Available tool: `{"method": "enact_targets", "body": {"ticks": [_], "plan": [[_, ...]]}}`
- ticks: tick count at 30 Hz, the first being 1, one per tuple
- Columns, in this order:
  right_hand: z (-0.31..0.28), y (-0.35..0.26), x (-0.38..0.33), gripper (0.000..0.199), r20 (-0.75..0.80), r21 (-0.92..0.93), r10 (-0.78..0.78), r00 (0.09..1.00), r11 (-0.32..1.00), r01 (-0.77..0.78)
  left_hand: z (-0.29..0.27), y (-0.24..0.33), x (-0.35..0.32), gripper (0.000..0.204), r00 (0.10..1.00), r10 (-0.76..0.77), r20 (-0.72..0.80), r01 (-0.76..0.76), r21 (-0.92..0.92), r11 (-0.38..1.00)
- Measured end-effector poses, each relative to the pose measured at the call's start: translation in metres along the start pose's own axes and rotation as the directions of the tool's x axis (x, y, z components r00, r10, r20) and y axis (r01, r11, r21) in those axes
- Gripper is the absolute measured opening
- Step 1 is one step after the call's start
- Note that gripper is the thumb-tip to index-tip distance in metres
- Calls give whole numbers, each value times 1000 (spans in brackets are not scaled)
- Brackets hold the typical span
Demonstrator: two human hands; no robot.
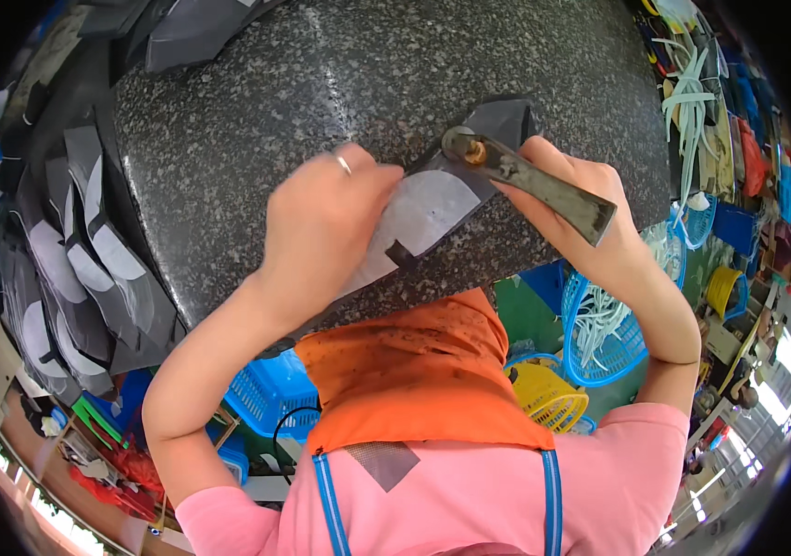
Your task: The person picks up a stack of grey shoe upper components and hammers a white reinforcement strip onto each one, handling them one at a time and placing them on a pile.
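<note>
On the speckled dark stone slab lies a long dark grey sheet piece with a light grey patch and a small black tab. My left hand, slightly blurred and with a ring on one finger, is closed at the piece's left edge, its fingertips seeming to pinch it. My right hand grips a shoemaker's hammer over the right part of the piece. The hammer has a round face at one end and a flared metal peen at the other. Its handle is mostly hidden beneath the head and my hand.
Stacks of similar grey pieces line the left side of the slab; more pieces lie at its far left. Below the right edge stands a blue basket of pale strips, near a yellow basket. Pale strips hang at right.
</note>
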State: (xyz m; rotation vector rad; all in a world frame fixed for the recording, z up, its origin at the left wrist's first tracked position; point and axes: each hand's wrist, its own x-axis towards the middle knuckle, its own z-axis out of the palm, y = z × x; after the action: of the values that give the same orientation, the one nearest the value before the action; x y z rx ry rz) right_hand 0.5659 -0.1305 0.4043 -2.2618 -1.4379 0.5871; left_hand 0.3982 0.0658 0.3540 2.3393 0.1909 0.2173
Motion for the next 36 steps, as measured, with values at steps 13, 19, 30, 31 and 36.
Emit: {"method": "enact_targets", "body": {"ticks": [13, 19, 30, 31, 36], "plan": [[15, -13, 9, 16, -3, -52, -176, 984, 983, 175, -2, 0, -11, 24, 939, 345, -15, -314, 377, 871], [16, -23, 17, 19, 21, -183, -99, 995, 978, 101, -6, -12, -3, 24, 944, 331, 4, -314, 331, 890], [32, -34, 24, 22, 10, 34, -188, 982, 982, 188, -13, -11, -39, 22, 972, 217, -84, -184, 297, 937], [36, -40, 22, 22, 48, -29, -189, 981, 981, 191, -15, -14, -39, 22, 973, 214, -90, -179, 296, 938], [29, -48, 32, 19, 80, 149, -191, 978, 973, 178, -25, -26, -50, 20, 986, 142, -86, -132, 111, 985]]}}
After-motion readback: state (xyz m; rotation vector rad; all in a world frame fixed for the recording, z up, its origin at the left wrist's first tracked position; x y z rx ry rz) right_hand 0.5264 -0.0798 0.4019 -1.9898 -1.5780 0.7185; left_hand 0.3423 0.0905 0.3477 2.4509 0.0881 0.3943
